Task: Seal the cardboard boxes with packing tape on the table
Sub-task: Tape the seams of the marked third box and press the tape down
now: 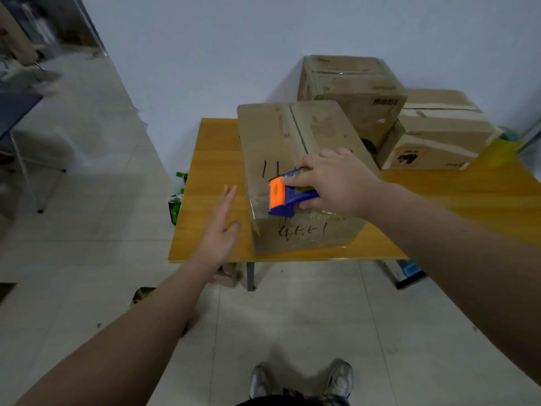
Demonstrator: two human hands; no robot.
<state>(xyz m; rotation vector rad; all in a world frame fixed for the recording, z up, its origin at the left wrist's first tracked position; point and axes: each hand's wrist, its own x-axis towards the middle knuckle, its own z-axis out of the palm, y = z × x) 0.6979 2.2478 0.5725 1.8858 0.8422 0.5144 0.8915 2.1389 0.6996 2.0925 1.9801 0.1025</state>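
Note:
A cardboard box (281,142) with black handwriting sits at the front of the orange table (210,159). My right hand (339,183) grips a blue and orange tape dispenser (285,197) pressed on the box's top near its front edge. A clear strip of tape shines along the box's front left edge. Left of the box, my left hand (219,227) hovers over the table with its fingers straight, apart from the box.
Two more cardboard boxes (351,92) (439,130) stand at the back right of the table, against the wall. A folding chair (20,136) stands on the tiled floor to the left. Green items (177,197) lie beside the table's left edge. My shoes (301,379) show below.

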